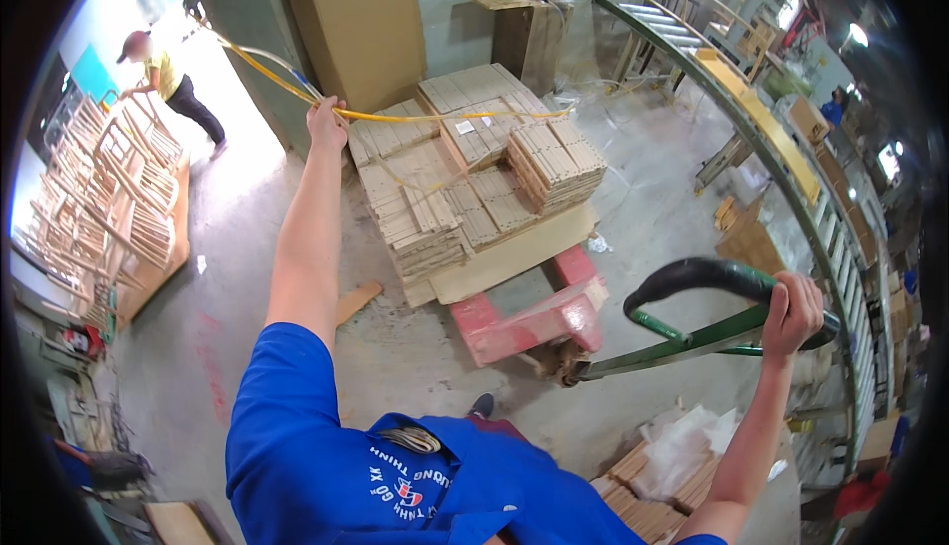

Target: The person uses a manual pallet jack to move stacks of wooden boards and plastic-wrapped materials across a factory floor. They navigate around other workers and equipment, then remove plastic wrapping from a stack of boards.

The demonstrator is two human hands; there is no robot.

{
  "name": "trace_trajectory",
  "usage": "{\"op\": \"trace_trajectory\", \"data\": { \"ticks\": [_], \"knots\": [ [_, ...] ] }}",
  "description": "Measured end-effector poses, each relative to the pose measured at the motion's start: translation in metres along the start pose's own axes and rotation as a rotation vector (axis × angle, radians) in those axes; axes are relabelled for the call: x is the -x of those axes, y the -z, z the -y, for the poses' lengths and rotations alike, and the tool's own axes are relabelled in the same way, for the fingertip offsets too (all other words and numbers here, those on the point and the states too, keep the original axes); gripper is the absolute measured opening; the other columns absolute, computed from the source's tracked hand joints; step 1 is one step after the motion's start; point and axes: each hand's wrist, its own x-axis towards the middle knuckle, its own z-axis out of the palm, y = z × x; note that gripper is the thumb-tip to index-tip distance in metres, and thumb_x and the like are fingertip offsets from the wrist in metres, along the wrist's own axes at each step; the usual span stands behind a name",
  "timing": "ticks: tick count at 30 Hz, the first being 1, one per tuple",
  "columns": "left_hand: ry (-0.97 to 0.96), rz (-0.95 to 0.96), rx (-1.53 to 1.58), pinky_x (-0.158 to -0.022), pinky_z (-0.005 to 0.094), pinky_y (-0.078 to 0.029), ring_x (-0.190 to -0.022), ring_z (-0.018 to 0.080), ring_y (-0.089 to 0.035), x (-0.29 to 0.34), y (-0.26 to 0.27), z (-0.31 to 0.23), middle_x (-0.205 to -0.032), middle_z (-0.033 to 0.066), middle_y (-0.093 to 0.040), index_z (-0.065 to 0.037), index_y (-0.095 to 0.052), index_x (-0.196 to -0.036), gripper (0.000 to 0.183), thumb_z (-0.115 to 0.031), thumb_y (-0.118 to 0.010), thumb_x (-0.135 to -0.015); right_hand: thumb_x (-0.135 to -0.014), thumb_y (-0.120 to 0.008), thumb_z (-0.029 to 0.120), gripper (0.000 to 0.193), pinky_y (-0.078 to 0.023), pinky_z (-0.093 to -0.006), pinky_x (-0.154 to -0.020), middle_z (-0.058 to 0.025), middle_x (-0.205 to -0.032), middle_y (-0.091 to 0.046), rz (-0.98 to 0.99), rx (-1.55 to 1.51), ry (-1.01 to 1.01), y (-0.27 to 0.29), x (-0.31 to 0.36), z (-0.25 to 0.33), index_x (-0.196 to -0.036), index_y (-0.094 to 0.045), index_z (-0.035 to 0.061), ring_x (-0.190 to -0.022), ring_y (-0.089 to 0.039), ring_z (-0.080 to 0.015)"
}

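My left hand (pixel 327 122) is raised at the end of an outstretched arm, its fingers closed round a long yellow strap (pixel 395 116). One part of the strap runs across the top of the stacked wooden slats (pixel 479 90); another rises to the upper left beside a whitish strand with a blue bit. Off to the right, my right hand (pixel 796 310) grips the black loop handle (pixel 707 273) of a pallet jack. Its green shaft (pixel 672 347) slants down to the red base (pixel 534 320), at the near edge of the board under the slats.
A large cardboard sheet (pixel 361 36) leans on the wall behind the stack. A roller conveyor (pixel 781 140) curves along the right. Chair-like wooden frames (pixel 109 209) crowd the left, where a person in yellow (pixel 170 85) stands. More wooden slats (pixel 643 476) under plastic lie near my right forearm.
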Motion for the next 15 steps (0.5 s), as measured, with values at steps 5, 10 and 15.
{"op": "trace_trajectory", "data": {
  "ticks": [5,10,15],
  "knots": [
    [0.048,0.183,-0.094,-0.040,0.0269,-0.036,-0.050,0.0112,-0.048,0.038,0.016,0.047,-0.061,0.0052,-0.052,-0.006,-0.050,-0.083,0.011,-0.006,-0.060,-0.077,-0.090,-0.038,0.038,0.045,-0.040,-0.0375,-0.062,-0.0128,-0.067,-0.055,-0.009,-0.151,0.075,0.003,0.009,-0.024,-0.069,-0.056,0.0021,-0.063,-0.053,-0.0314],
    [0.018,0.098,-0.071,-0.049,0.0256,-0.037,-0.057,0.0119,-0.049,0.091,-0.007,0.120,-0.067,0.0030,-0.053,-0.008,-0.054,-0.085,0.012,-0.012,-0.061,-0.075,-0.092,-0.030,0.046,0.057,-0.040,-0.0383,-0.060,-0.0131,-0.064,-0.053,0.002,-0.234,0.174,0.000,0.014,-0.041,-0.067,-0.054,0.0003,-0.062,-0.053,-0.0305],
    [-0.117,-0.110,-0.239,-0.050,0.0277,-0.040,-0.061,0.0141,-0.051,0.125,-0.034,0.189,-0.077,0.0059,-0.056,-0.004,-0.053,-0.091,0.019,-0.015,-0.059,-0.076,-0.093,-0.026,0.049,0.062,-0.041,-0.0377,-0.058,-0.0109,-0.060,-0.053,-0.048,-0.297,0.204,-0.009,0.022,-0.057,-0.065,-0.054,0.0017,-0.058,-0.053,-0.0288]
  ]
}}
